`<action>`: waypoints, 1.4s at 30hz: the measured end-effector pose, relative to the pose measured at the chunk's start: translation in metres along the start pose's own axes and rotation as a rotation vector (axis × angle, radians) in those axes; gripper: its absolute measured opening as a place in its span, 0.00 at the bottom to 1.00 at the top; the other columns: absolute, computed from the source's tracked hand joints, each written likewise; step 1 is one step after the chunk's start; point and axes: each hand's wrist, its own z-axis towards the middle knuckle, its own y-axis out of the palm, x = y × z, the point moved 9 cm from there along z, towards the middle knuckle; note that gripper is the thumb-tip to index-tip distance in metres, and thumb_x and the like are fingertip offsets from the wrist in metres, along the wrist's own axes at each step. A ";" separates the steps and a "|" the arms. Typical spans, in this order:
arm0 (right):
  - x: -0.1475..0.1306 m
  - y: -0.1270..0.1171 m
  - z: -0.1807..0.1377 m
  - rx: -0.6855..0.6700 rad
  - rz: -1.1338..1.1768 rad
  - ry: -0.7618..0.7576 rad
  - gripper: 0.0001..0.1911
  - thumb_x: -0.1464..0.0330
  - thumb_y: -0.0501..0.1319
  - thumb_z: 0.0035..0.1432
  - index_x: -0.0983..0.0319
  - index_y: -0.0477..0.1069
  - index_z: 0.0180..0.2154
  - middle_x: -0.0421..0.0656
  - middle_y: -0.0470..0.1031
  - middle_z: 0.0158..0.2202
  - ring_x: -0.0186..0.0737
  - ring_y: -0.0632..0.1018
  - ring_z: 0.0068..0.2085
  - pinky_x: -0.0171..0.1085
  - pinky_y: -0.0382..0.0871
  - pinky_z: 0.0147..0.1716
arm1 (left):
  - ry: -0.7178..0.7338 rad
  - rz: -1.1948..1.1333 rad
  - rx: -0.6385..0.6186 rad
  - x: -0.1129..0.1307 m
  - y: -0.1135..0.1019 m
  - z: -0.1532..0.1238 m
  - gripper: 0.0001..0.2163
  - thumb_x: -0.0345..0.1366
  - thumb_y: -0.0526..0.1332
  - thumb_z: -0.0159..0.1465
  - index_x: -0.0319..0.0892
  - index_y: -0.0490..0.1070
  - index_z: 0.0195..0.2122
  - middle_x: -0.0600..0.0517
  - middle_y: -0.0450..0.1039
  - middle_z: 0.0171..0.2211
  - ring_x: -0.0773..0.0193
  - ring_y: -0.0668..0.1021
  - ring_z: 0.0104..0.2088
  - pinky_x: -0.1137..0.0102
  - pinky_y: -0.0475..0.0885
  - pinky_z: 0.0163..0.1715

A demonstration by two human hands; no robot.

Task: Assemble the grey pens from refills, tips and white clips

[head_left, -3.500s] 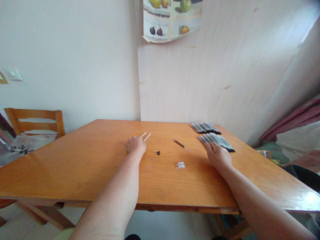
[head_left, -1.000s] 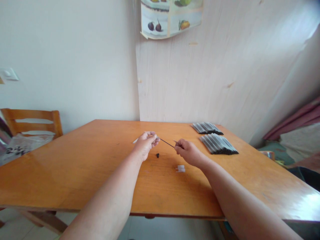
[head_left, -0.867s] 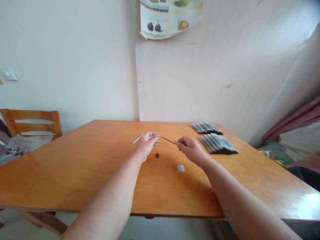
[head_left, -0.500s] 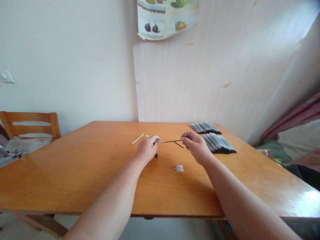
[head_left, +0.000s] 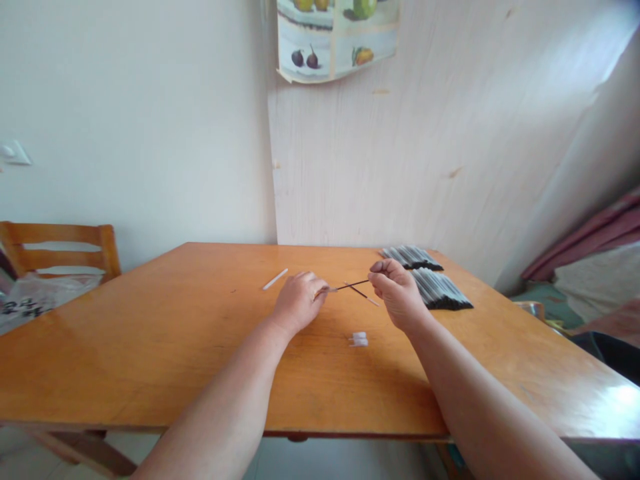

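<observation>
Between my two hands runs a thin dark rod that looks like a pen refill (head_left: 353,285), slanting up to the right above the table. The fingertips of my right hand (head_left: 397,288) pinch its right end. My left hand (head_left: 302,300) is closed around the other end, where a short whitish, clear part shows at the fingertips; the rest is hidden by the fingers. Just behind, a second thin dark stick with a pale tip (head_left: 369,299) lies on the table. A white tube (head_left: 275,279) rests left of my left hand.
Two piles of clear tubes with black ends stand at the right, a nearer pile (head_left: 443,289) and a farther pile (head_left: 411,256). Several small clear pieces (head_left: 359,339) lie in front of my hands on the wooden table (head_left: 165,347). A chair (head_left: 65,243) stands at the left.
Both hands have shifted slightly right, and the refill tilts more. My left hand has turned more back-up and now covers the small black piece that showed below it.
</observation>
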 end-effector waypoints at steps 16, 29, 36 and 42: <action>0.011 0.022 -0.005 -0.114 -0.275 -0.110 0.13 0.59 0.56 0.59 0.62 0.69 0.34 0.39 0.70 0.27 0.33 0.69 0.28 0.33 0.63 0.29 | -0.202 -0.253 0.235 -0.025 -0.016 -0.001 0.07 0.37 0.59 0.61 0.42 0.75 0.35 0.51 0.73 0.31 0.64 0.72 0.32 0.70 0.65 0.35; 0.024 0.122 -0.055 -0.774 -1.008 -0.513 0.23 0.72 0.51 0.62 0.53 0.66 0.57 0.44 0.68 0.57 0.48 0.65 0.56 0.47 0.58 0.52 | -0.235 -0.203 0.302 -0.040 -0.017 -0.003 0.08 0.37 0.57 0.62 0.42 0.73 0.36 0.52 0.75 0.32 0.66 0.74 0.33 0.71 0.68 0.35; 0.034 0.123 -0.047 -0.776 -1.025 -0.501 0.15 0.73 0.52 0.62 0.60 0.76 0.43 0.47 0.76 0.41 0.42 0.71 0.45 0.40 0.62 0.46 | -0.230 -0.166 0.279 -0.040 -0.014 -0.003 0.08 0.37 0.57 0.62 0.42 0.73 0.36 0.51 0.75 0.32 0.66 0.74 0.32 0.71 0.67 0.34; 0.035 0.104 -0.037 -0.743 -0.997 -0.451 0.13 0.72 0.54 0.60 0.62 0.77 0.39 0.47 0.76 0.37 0.40 0.73 0.39 0.38 0.64 0.43 | -0.226 -0.136 0.261 -0.037 -0.013 -0.003 0.07 0.37 0.57 0.62 0.42 0.73 0.35 0.52 0.74 0.31 0.66 0.73 0.31 0.71 0.66 0.33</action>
